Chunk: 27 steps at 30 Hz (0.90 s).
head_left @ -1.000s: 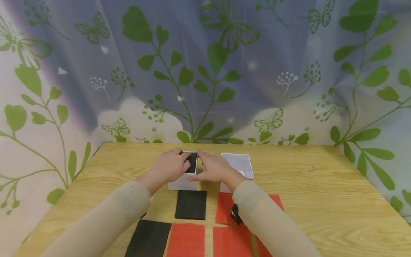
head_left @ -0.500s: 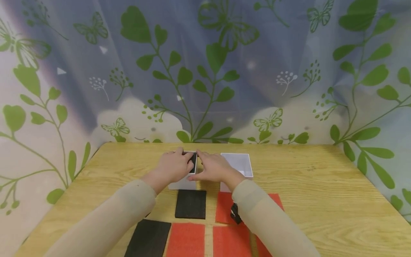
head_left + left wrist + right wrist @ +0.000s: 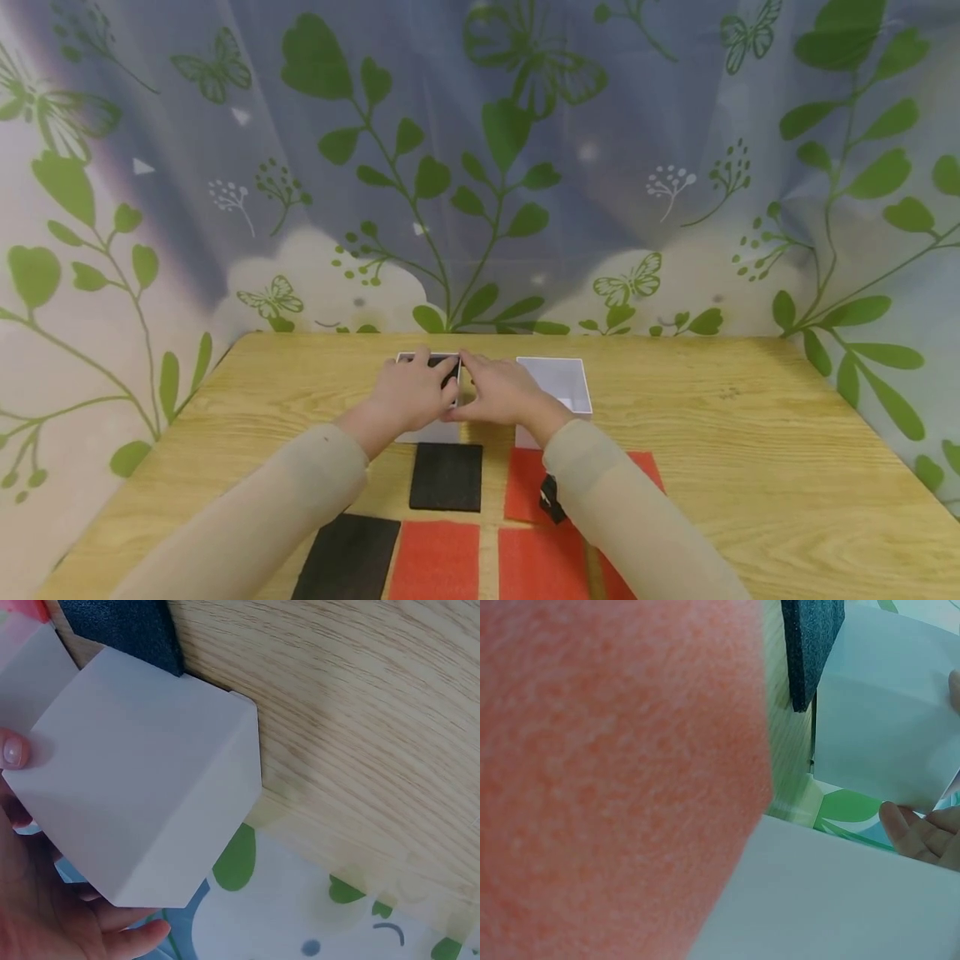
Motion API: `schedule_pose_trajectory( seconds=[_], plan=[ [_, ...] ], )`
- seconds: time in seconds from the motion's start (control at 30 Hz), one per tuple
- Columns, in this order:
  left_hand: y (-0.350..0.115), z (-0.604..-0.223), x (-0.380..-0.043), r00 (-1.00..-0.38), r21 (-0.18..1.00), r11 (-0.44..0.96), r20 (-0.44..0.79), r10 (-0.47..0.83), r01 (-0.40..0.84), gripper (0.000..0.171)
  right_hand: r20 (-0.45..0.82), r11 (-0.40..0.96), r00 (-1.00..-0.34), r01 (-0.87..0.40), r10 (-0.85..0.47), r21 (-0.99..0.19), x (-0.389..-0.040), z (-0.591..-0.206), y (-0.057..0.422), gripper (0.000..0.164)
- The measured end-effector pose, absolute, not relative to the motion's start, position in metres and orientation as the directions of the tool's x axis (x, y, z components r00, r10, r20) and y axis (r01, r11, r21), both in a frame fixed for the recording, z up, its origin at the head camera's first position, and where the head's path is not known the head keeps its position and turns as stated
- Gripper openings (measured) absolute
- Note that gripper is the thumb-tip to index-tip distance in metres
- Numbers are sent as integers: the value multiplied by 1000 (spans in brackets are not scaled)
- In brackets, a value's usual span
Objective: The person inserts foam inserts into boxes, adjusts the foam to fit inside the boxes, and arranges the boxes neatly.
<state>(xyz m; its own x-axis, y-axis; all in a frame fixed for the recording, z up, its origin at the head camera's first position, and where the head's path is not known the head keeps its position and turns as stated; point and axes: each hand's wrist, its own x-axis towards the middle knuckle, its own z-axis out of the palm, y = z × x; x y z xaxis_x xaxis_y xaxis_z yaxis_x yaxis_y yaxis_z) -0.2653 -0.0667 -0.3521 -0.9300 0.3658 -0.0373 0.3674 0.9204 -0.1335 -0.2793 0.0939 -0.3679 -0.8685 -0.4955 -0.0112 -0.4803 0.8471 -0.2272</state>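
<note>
At the table's back stands a white open-topped box [image 3: 429, 432], with a black foam square [image 3: 452, 371] partly visible inside under the fingers. My left hand [image 3: 411, 390] reaches over its rim, fingers spread and touching the foam. My right hand [image 3: 504, 392] holds the box's right side, thumb at the near corner and fingers at the far one. The left wrist view shows the same white box [image 3: 142, 765] upside down, a thumb [image 3: 13, 750] on its corner. How deep the left fingers reach is hidden.
A second white box [image 3: 581, 387] stands to the right, partly behind the right wrist. In front lie black foam squares [image 3: 446, 477] [image 3: 348, 557] and red squares [image 3: 435, 560] [image 3: 542, 563] on the wooden table [image 3: 750, 467]. A patterned curtain [image 3: 675, 125] hangs behind.
My left hand has shifted slightly right over the box, its fingers spreading and covering more of the foam on the right; more of the far rim shows. The right hand stays in place.
</note>
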Motion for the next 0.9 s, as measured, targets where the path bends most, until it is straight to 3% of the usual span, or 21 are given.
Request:
schedule_pose_trajectory(
  seconds=[0.4,0.9],
  plan=[
    [-68,-355,-260,-940,-99,935,-36,340,341,53,-26,858,-875,-467,-483,-215,-279,-367,93,103],
    [-85,-355,-226,-873,-113,873,68,482,474,53,-14,858,-871,-481,-491,-179,-280,-368,92,100]
  ],
)
